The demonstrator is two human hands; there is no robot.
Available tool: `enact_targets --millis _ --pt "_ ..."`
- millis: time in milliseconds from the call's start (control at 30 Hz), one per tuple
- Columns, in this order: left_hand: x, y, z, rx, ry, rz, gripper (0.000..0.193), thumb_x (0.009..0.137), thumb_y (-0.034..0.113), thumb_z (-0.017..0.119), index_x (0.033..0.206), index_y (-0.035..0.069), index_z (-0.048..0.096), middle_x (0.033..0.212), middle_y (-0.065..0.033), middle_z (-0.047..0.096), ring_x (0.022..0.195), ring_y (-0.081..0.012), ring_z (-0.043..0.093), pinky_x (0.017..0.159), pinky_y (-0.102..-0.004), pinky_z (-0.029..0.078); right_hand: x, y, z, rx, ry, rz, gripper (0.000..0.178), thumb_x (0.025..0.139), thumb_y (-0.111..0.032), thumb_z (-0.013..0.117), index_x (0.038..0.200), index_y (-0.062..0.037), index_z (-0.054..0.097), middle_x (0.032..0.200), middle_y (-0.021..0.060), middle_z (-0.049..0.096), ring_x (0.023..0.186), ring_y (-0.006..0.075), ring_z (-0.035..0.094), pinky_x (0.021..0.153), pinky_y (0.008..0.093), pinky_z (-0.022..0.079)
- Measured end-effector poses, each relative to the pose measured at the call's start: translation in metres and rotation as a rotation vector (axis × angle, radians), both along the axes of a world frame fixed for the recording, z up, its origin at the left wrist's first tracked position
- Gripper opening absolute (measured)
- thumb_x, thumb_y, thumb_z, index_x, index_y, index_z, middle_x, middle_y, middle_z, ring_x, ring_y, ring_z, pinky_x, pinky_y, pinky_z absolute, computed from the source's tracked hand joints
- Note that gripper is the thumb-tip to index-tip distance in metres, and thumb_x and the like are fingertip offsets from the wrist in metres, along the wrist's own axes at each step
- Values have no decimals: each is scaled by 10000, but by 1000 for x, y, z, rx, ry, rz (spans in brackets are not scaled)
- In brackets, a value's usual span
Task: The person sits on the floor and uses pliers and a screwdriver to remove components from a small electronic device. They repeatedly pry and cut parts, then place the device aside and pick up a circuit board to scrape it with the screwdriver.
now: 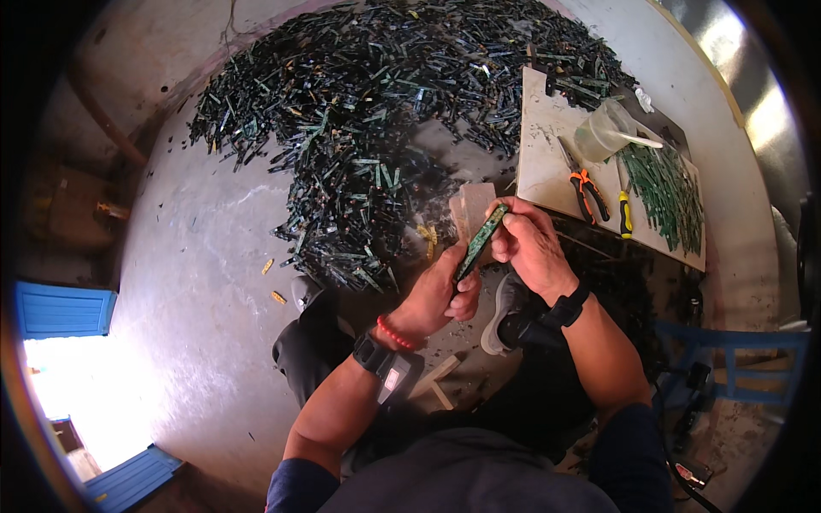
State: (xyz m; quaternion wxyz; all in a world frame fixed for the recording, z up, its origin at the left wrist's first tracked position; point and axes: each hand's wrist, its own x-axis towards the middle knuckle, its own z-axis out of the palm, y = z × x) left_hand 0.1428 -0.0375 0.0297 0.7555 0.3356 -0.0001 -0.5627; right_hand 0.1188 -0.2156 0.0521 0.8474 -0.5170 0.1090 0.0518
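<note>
A narrow green strip with a speckled face, like a circuit board strip, is held slantwise in front of me. Its lower end is gripped by my left hand, thumb along it and fingers curled under. At the upper end, the fingertips of my right hand pinch it, the other fingers bent in. Just beyond the hands stands a pale brick-like block, partly hidden by my right hand. To the right, orange-and-black pliers and a yellow-and-black handled tool lie on a light board.
A big heap of dark green strips spreads over the floor ahead. Sorted green strips and a clear plastic cup with a white handle across it are on the board. A blue chair stands at right; yellow pieces lie at left.
</note>
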Motion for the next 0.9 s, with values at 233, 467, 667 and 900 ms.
enact_targets --millis 233,467,667,900 --pt "-5 2 -1 -104 73 -37 544 975 552 270 627 144 364 476 32 308 383 -107 245 414 -262 232 -6 15 -1 102 36 -97 99 945 -160 454 880 -120 517 755 -24 462 580 50 385 514 201 328" --pt "3 0 -10 -198 214 41 548 962 570 309 611 159 391 469 48 307 375 -93 242 407 -259 229 0 11 7 -88 -105 -8 256 963 -290 444 955 -52 538 783 4 515 623 71 456 545 218 374" --pt "1 -3 -10 -165 208 46 542 971 557 275 620 155 369 460 45 288 362 -98 232 403 -259 244 1 6 11 -285 -43 2 290 969 -293 527 1062 -25 586 757 -13 538 609 58 483 532 202 412" --pt "-1 -2 -11 -101 156 48 543 962 567 304 622 153 392 480 52 288 387 -92 216 409 -253 211 2 -4 13 -255 -66 95 217 975 -193 506 1087 -20 572 776 -1 560 620 59 504 554 199 447"
